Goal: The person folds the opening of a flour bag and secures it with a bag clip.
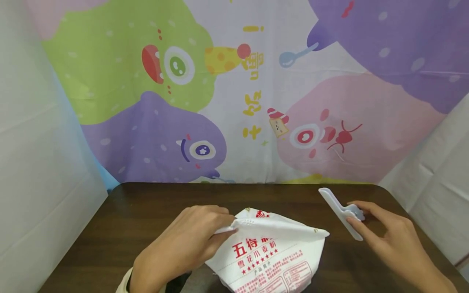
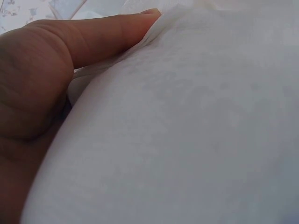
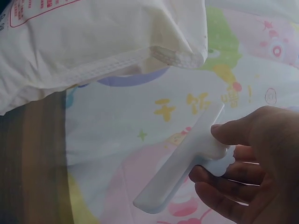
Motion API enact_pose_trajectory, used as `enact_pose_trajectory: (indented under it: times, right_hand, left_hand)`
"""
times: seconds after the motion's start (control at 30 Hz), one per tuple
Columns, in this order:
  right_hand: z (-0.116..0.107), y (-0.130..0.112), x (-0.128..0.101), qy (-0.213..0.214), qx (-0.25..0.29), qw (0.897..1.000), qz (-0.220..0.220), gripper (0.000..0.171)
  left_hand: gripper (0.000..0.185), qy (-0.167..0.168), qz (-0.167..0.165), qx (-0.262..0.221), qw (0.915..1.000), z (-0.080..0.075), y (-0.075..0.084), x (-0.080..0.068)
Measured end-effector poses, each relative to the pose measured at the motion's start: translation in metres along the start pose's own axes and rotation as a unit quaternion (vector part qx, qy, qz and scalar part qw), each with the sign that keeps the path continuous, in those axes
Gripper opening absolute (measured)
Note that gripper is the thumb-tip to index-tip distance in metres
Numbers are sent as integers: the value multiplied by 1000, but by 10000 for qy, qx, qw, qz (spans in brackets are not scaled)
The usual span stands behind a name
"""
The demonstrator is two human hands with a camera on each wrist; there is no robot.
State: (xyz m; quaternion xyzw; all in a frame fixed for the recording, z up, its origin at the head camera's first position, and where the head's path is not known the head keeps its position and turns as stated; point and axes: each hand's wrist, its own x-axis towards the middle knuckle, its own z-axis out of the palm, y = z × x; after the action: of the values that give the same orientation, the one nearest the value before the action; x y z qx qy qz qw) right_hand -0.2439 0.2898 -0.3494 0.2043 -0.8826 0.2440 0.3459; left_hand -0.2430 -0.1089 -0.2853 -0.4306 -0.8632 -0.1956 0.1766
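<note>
A white flour bag [image 1: 271, 256] with red printing stands on the table, its top folded over. My left hand [image 1: 187, 240] pinches the left end of that fold between thumb and fingers. Up close in the left wrist view, the thumb lies along the white bag [image 2: 196, 121]; the fingers behind it are hidden. To the right of the bag, my right hand [image 1: 393, 240] holds a white bag clip [image 1: 340, 213] by its pale blue-white handle, thumb on one side and fingers on the other. In the right wrist view the long clip [image 3: 180, 163] is apart from the bag.
The dark brown wooden table [image 1: 128, 215] has rounded far corners. Behind it hangs a cloth backdrop [image 1: 249, 162] with colourful cartoon figures. White cloth walls [image 1: 47, 162] close in both sides. A grey item [image 1: 199, 280] shows partly beneath the left forearm.
</note>
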Motion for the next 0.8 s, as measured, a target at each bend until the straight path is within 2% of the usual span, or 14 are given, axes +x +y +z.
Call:
enact_pose_trajectory:
  times: [0.4,0.5,0.6,0.8]
  right_hand:
    - [-9,-25,-1,210,233,9995,-88,50]
    - [-10,-32,-2,266,336,9988,-247,47]
    - [-10,-39,-4,217,442,9985,-225,44]
    - [-10,-49,-1,410,740,9953,-468,35]
  left_hand:
    - [12,98,143,71,9998,1,-2,-1]
    - [13,92,120,82,9999,1,-2,-1]
    - [13,94,108,110,9998,2,-1,-1]
    - [14,73,117,180,9997,1,-1,0]
